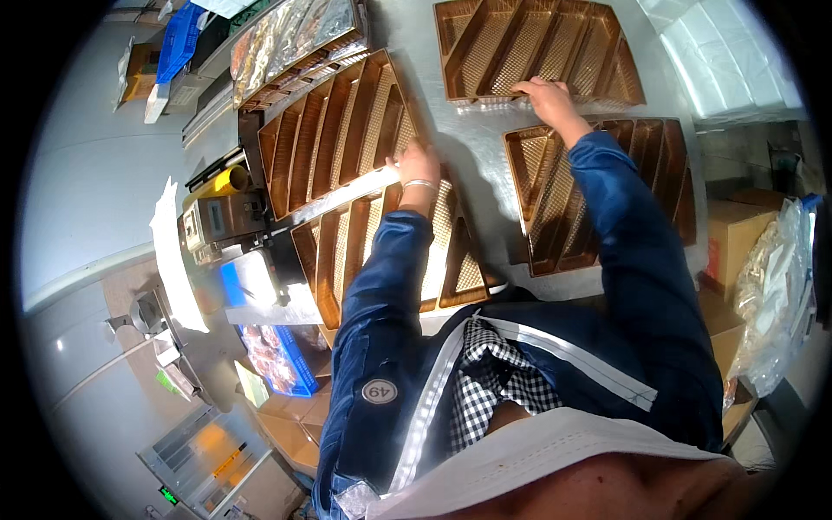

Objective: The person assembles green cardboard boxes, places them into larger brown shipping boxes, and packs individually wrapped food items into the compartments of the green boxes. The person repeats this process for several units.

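Note:
My left hand (416, 166) is at the right edge of a brown plastic tray with slanted compartments (338, 130), its fingers bent at the rim. Under my left forearm lies a similar brown tray (344, 227), nearer my body. With fingers curled on its near rim, my right hand (546, 97) touches a stack of brown trays (539, 45) at the far side of the steel table (471, 162). Another brown compartment tray (559, 195) lies beneath my right forearm. The compartments I can see hold nothing. Whether either hand grips firmly is hard to tell.
Trays filled with bagged goods (299, 45) are stacked at the far left. A metal device (227, 218) and a yellow roll (231, 182) stand left of the trays. Cardboard boxes (734, 237) and a clear plastic bag (770, 292) are at the right. A blue crate (296, 364) sits low at the left.

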